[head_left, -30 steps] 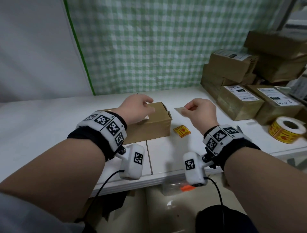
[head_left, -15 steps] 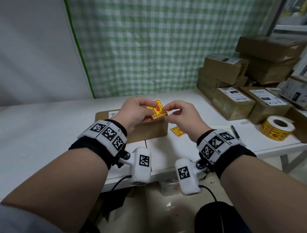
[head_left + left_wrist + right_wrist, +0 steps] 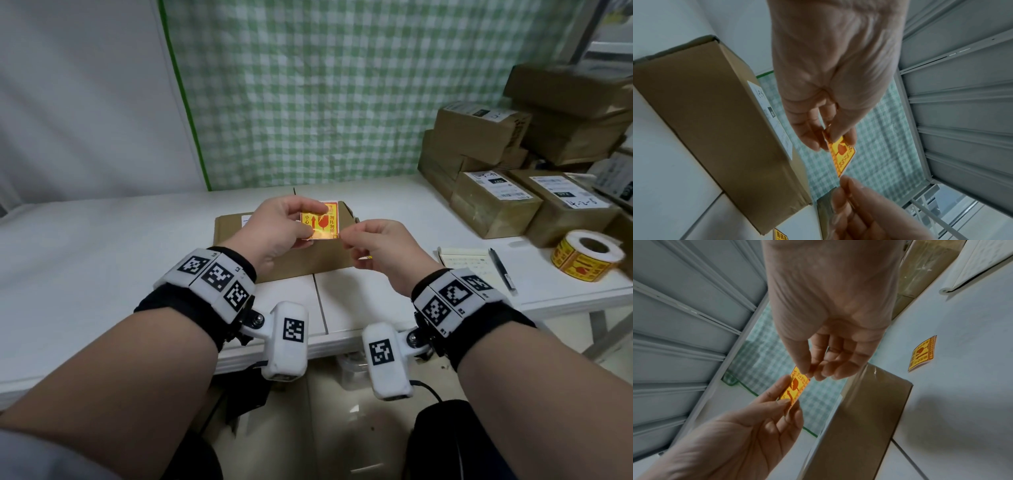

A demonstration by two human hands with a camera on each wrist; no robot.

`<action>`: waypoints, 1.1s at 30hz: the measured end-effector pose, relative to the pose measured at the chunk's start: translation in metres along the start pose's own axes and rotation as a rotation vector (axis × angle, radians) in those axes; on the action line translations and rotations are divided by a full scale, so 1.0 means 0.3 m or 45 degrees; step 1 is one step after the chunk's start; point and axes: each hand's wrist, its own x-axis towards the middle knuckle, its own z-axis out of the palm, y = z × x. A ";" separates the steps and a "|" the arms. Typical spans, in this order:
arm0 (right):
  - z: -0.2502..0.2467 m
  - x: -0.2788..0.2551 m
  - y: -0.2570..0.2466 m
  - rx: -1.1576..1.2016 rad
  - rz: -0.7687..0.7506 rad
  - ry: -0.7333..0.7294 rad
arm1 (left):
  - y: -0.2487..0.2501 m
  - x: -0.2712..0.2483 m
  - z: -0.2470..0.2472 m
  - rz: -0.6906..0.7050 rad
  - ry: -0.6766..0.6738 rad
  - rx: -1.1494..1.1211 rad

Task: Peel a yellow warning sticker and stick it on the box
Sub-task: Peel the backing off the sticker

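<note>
A yellow warning sticker (image 3: 320, 221) with red print is held face up just above a brown cardboard box (image 3: 233, 224) that lies on the white table (image 3: 102, 257). My left hand (image 3: 308, 219) pinches the sticker's left side between thumb and fingers. My right hand (image 3: 344, 234) pinches its lower right corner with thumb and forefinger. In the left wrist view the sticker (image 3: 842, 154) hangs beside the box (image 3: 715, 121). The right wrist view shows both hands on the sticker (image 3: 795, 387), with the box (image 3: 859, 410) below.
A second yellow sticker (image 3: 922, 353) lies flat on the table right of the box. A roll of stickers (image 3: 587, 255), a notepad (image 3: 469, 263) and a pen (image 3: 501, 270) sit at the right. Stacked parcels (image 3: 496, 202) fill the back right corner.
A second ago my left hand rested on the box and my right hand held a small piece apart. The hands have come together over the box and now hold the sticker between them.
</note>
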 end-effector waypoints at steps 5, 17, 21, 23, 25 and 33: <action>0.019 0.004 -0.008 -0.032 0.010 -0.026 | 0.005 -0.002 -0.006 -0.013 -0.019 0.017; 0.036 -0.005 -0.007 -0.020 -0.013 -0.100 | -0.013 0.008 0.007 0.067 0.066 0.126; 0.041 -0.007 -0.004 -0.016 0.003 -0.099 | -0.026 0.013 0.009 0.088 0.069 0.111; 0.047 -0.010 -0.002 0.000 0.009 -0.100 | -0.031 0.013 0.014 0.095 0.083 0.103; 0.056 -0.011 0.001 0.012 0.014 -0.101 | -0.035 0.012 0.018 0.104 0.092 0.093; 0.062 -0.016 0.007 0.086 0.054 -0.082 | -0.042 0.019 0.016 0.116 0.182 0.119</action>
